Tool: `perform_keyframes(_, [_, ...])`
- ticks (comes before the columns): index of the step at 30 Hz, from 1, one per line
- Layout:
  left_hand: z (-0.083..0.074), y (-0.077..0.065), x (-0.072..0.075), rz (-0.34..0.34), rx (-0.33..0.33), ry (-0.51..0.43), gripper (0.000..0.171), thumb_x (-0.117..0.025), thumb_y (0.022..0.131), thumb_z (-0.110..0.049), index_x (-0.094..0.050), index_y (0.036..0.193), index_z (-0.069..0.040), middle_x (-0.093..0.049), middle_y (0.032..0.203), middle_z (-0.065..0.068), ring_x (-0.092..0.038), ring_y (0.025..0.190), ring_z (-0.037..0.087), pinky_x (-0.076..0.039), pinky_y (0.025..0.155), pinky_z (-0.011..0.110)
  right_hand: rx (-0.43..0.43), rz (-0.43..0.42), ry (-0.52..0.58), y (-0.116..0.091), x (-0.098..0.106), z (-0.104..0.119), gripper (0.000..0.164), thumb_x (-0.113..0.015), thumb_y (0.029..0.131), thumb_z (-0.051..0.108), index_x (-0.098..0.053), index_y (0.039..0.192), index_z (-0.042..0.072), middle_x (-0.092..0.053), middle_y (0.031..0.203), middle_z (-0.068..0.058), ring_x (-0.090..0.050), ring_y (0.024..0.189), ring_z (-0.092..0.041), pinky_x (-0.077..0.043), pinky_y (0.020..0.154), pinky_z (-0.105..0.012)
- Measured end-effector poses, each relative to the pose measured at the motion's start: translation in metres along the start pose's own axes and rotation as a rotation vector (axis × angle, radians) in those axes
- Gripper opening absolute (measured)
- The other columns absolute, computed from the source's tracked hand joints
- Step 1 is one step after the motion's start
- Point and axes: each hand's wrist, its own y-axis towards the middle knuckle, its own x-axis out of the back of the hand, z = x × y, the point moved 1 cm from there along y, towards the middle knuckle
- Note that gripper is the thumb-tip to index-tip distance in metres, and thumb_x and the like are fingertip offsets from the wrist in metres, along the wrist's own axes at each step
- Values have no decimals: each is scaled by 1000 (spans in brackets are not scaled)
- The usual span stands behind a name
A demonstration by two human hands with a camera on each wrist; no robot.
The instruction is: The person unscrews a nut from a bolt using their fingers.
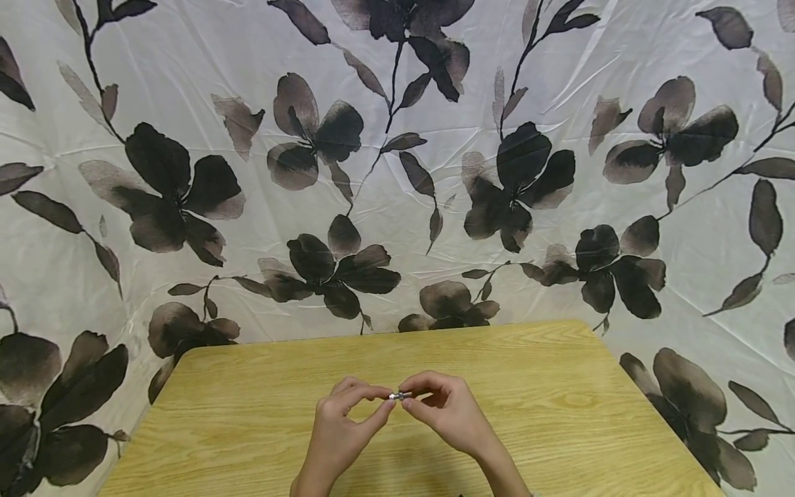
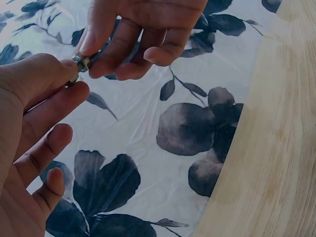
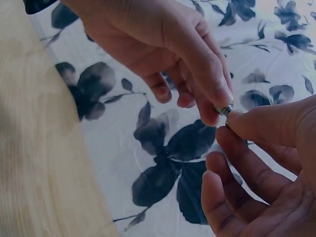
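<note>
Between the two hands, over the wooden table (image 1: 248,407), is a small shiny metal bolt-like piece (image 1: 400,395) lying roughly level. My left hand (image 1: 344,421) pinches one end of it with thumb and forefinger. The other end is pinched by the thumb and forefinger of my right hand (image 1: 450,414). In the left wrist view a ringed, nut-like section of the metal piece (image 2: 80,63) shows between the fingertips. Its ends are covered by the fingers. The remaining fingers of the right hand (image 3: 261,173) are loosely bent, away from the piece.
A white cloth (image 1: 428,228) printed with dark flowers hangs behind the table and along both sides. The table's back edge (image 1: 385,338) meets the cloth.
</note>
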Motion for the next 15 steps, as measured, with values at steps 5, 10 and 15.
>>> perform_keyframes(5, [-2, 0, 0, -4, 11, 21, 24, -89, 79, -5, -81, 93, -22, -72, 84, -11, -63, 79, 5, -52, 71, 23, 16, 2, -1, 0, 0, 1, 16, -73, 97, 14, -74, 110, 6, -74, 109, -16, -71, 96, -12, -59, 83, -31])
perform_keyframes(10, [-1, 0, 0, -12, 20, 22, 24, -89, 78, -4, -81, 93, -22, -73, 84, -9, -64, 79, 6, -53, 71, 23, 34, -8, 11, 0, 0, 3, 16, -70, 99, 14, -74, 112, 7, -73, 114, -16, -70, 101, -13, -59, 85, -32])
perform_keyframes(15, [0, 0, 0, -20, 8, 2, 24, -89, 78, -4, -81, 94, -20, -74, 83, -3, -64, 81, 7, -51, 72, 20, 10, -55, 12, 0, 0, 5, 19, -66, 102, 18, -73, 116, 8, -72, 118, -17, -70, 102, -12, -58, 87, -29])
